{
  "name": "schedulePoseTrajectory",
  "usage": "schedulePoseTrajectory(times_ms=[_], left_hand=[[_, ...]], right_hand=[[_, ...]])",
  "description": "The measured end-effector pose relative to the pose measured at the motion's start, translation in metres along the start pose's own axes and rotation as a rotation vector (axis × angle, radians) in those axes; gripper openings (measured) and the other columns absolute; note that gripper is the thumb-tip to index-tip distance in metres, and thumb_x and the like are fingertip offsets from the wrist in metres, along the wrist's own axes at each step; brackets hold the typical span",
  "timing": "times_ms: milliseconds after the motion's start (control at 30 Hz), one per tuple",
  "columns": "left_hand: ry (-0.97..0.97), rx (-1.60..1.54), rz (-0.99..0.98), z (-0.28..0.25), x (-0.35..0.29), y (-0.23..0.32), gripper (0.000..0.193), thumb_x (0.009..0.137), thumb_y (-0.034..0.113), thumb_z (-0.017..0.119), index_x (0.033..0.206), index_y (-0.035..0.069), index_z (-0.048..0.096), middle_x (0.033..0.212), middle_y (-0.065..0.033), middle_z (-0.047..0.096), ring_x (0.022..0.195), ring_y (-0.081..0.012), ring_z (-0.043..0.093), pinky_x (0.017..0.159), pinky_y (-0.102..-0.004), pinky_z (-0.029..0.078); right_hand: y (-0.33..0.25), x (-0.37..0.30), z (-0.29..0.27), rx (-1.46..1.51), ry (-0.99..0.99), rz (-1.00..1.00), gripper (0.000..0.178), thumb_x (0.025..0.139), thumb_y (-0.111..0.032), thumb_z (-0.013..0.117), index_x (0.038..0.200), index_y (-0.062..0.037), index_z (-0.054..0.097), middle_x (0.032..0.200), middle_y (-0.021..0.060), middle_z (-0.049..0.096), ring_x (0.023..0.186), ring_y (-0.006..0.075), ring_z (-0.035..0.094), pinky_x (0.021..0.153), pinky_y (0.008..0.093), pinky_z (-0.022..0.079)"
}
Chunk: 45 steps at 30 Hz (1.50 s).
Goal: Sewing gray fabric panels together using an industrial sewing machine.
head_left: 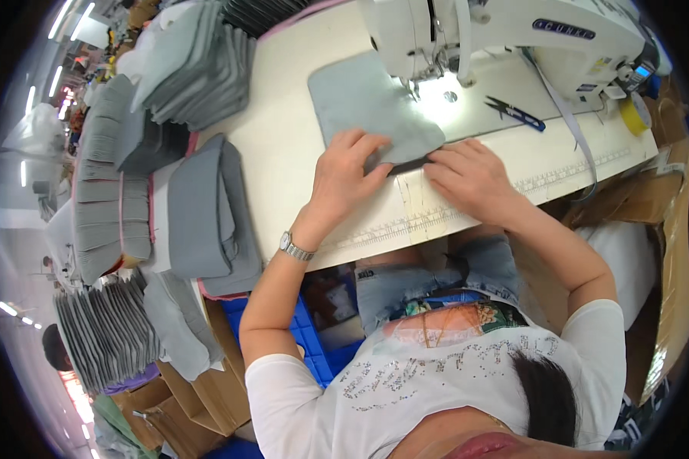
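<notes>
A grey-blue fabric panel (356,96) with rounded corners lies on the white sewing table (279,153), its far right part beneath the needle area of a white sewing machine (505,23). My left hand (348,172) grips the panel's near edge, thumb and curled fingers close together. At the near right corner, my right hand (471,180) has its fingers bent and pressed on the same edge. Between the two hands a darker underside or second layer shows. A lamp lights the needle plate brightly. Blue-handled thread snips (515,113) lie right of the panel.
Stacks of grey fabric panels (199,69) stand at the far left, with a folded grey piece (195,206) nearer. A ruler tape (413,226) runs along the table's front edge. Yellow tape roll (635,115), cardboard box (670,268) at right; blue crate (283,329) below.
</notes>
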<state>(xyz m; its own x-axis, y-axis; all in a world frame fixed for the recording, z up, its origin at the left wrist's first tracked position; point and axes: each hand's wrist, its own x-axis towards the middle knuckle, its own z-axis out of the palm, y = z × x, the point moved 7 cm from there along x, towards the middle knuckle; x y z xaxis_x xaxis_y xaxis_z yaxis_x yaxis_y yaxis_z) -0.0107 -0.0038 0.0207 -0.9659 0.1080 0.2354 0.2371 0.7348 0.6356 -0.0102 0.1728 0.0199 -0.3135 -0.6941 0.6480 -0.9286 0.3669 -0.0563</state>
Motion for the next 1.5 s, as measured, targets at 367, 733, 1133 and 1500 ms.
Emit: schedulePoseTrajectory(times_ms=[367, 733, 1133, 1500], left_hand=[[-0.060, 0.301, 0.442, 0.040, 0.024, 0.031, 0.024, 0.070, 0.009, 0.074, 0.094, 0.010, 0.071, 0.113, -0.0011, 0.067, 0.111, -0.0258, 0.059, 0.092, -0.0394, 0.047], [-0.047, 0.259, 0.569, 0.046, 0.016, 0.035, 0.022, 0.073, 0.012, 0.065, 0.094, 0.010, 0.072, 0.108, 0.0004, 0.067, 0.105, -0.0185, 0.061, 0.084, -0.0334, 0.047], [-0.096, 0.298, 0.561, 0.046, 0.014, 0.028, 0.023, 0.075, 0.015, 0.069, 0.097, 0.013, 0.072, 0.109, 0.0033, 0.067, 0.106, -0.0162, 0.060, 0.082, -0.0331, 0.045], [-0.061, 0.245, 0.565, 0.042, 0.027, 0.024, 0.021, 0.074, 0.015, 0.073, 0.094, 0.012, 0.072, 0.110, 0.0039, 0.067, 0.104, -0.0165, 0.060, 0.082, -0.0331, 0.046]], right_hand=[[0.021, -0.007, 0.000, 0.154, -0.121, -0.044, 0.026, 0.065, -0.010, 0.069, 0.089, -0.0031, 0.068, 0.101, 0.0069, 0.070, 0.087, 0.0224, 0.065, 0.073, 0.0331, 0.055], [0.021, -0.012, -0.001, 0.107, -0.110, -0.053, 0.022, 0.069, -0.014, 0.062, 0.088, -0.0034, 0.066, 0.103, 0.0079, 0.069, 0.087, 0.0199, 0.062, 0.071, 0.0305, 0.051], [0.019, -0.010, 0.000, 0.095, -0.153, -0.035, 0.025, 0.067, -0.014, 0.062, 0.088, -0.0017, 0.063, 0.106, 0.0124, 0.068, 0.084, 0.0219, 0.060, 0.071, 0.0323, 0.049], [0.031, 0.000, 0.004, 0.066, -0.154, -0.112, 0.019, 0.068, -0.012, 0.063, 0.084, -0.0024, 0.063, 0.104, 0.0120, 0.068, 0.083, 0.0192, 0.060, 0.071, 0.0296, 0.049]])
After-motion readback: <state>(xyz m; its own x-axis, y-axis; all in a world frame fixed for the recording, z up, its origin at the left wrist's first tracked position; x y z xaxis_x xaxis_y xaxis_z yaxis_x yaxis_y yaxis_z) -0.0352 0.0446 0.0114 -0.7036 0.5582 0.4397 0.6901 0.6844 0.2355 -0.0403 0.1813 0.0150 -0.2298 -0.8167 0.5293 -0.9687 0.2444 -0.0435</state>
